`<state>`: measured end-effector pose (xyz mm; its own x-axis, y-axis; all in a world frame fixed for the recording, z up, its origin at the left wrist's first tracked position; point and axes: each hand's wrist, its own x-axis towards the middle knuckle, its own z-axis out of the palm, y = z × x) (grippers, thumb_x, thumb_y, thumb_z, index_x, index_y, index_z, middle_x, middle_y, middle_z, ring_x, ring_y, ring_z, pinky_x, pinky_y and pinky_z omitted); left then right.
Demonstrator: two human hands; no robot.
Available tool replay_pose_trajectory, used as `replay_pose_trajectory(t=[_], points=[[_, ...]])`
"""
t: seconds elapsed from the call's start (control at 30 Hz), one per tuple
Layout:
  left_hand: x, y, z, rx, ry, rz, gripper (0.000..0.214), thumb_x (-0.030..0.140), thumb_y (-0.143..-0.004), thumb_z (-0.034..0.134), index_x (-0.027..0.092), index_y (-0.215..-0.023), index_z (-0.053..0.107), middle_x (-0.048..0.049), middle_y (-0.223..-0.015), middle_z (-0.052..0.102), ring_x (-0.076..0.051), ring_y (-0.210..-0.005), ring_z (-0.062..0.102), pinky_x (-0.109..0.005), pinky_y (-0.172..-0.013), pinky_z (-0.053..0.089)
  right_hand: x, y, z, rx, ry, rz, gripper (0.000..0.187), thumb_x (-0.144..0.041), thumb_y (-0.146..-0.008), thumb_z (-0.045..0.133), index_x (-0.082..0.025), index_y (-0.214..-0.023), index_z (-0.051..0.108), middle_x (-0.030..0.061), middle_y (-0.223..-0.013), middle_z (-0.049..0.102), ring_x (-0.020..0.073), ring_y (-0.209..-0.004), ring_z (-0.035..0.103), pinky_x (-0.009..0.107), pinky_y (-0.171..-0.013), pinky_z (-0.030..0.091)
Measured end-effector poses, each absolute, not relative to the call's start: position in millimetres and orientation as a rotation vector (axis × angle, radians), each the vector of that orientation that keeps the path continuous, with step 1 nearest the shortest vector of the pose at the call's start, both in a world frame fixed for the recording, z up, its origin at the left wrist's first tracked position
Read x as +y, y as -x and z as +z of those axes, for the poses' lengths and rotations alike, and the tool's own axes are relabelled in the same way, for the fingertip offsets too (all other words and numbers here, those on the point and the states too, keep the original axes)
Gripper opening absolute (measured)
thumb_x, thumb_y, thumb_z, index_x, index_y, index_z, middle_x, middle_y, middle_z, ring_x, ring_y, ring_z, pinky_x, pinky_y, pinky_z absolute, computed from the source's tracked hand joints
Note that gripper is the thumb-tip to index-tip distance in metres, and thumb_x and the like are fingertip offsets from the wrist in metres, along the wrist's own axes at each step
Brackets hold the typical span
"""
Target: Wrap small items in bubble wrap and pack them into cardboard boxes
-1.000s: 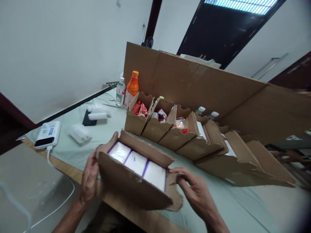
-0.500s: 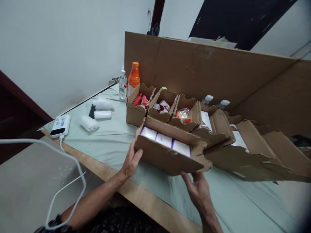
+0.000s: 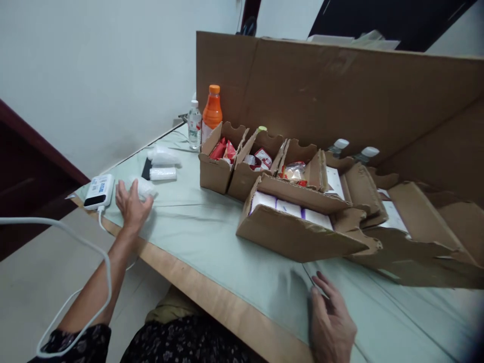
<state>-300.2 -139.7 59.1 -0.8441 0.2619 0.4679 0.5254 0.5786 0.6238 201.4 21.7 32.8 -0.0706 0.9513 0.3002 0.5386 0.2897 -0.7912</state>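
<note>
My left hand (image 3: 131, 205) reaches out to the left and lies with fingers spread over a small white plastic-wrapped packet (image 3: 143, 186) near the table's edge. My right hand (image 3: 333, 322) rests flat and open on the pale green table cover (image 3: 212, 237), holding nothing. A brown cardboard box (image 3: 298, 227) with white packs inside stands on the table in front of the right hand, untouched.
A row of open cardboard boxes (image 3: 242, 161) with red snack packets stands behind it. An orange bottle (image 3: 212, 113) and a clear bottle (image 3: 194, 123) stand at the back. A white power bank (image 3: 99, 190) with a cable lies at the left corner. A tall cardboard wall (image 3: 340, 91) closes the back.
Both hands have let go of the box with white packs, which now rests on the table. My left hand has moved far left onto the white packet; the right dropped to the table.
</note>
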Motion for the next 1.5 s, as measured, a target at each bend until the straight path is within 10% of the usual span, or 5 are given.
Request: replay_pose_trajectory(t=[0.33,0.57,0.83,1.1,1.5], points=[[-151.9,242.2,89.1,-2.418,0.78,-1.382,0.031,0.044,-0.088,0.06,0.018,-0.095,0.075,-0.0086,-0.098,0.078,-0.026,-0.096,0.071,-0.039,-0.095,0.054,-21.8,-125.4,70.7,-2.156,0.896,0.762,0.025,-0.033,-0.098,0.058,-0.023,-0.118,0.07,0.0142,-0.128,0.072,0.0271,-0.115,0.071,0.04,-0.087,0.061],[-134.8,122.8,105.8,-2.634,1.264,-1.88,0.027,0.041,-0.084,0.063,0.018,-0.088,0.076,-0.004,-0.081,0.076,-0.019,-0.073,0.069,-0.028,-0.072,0.056,-67.6,-64.5,76.4,-2.406,0.634,1.067,0.112,-0.043,-0.077,0.084,-0.021,-0.165,0.019,0.0195,-0.166,0.034,0.0362,-0.153,0.034,0.057,-0.121,0.037],[-136.8,109.8,138.0,-2.821,1.606,-2.052,0.024,0.041,-0.073,0.071,0.019,-0.079,0.076,-0.0017,-0.068,0.072,-0.014,-0.054,0.059,-0.023,-0.048,0.046,-34.7,-110.7,70.5,-1.893,1.181,1.077,0.023,-0.029,-0.093,0.056,-0.019,-0.107,0.07,0.0092,-0.098,0.078,0.023,-0.095,0.073,0.041,-0.094,0.057],[-128.5,93.2,148.0,-2.82,1.588,-2.045,0.024,0.041,-0.075,0.071,0.018,-0.081,0.075,-0.0021,-0.065,0.071,-0.015,-0.054,0.061,-0.022,-0.048,0.048,-49.4,-124.4,85.7,-2.052,1.155,1.066,0.098,-0.041,-0.077,0.081,-0.023,-0.16,0.031,0.0181,-0.16,0.043,0.0338,-0.141,0.05,0.052,-0.107,0.049],[-146.4,161.8,146.4,-2.891,1.304,-1.864,0.033,0.046,-0.073,0.077,0.02,-0.093,0.075,0.0008,-0.065,0.067,-0.014,-0.056,0.057,-0.023,-0.049,0.044,-17.4,-192.7,96.0,-1.99,1.228,1.348,0.018,-0.034,-0.088,0.063,-0.02,-0.083,0.073,0.0032,-0.082,0.075,0.0194,-0.077,0.069,0.029,-0.073,0.052]])
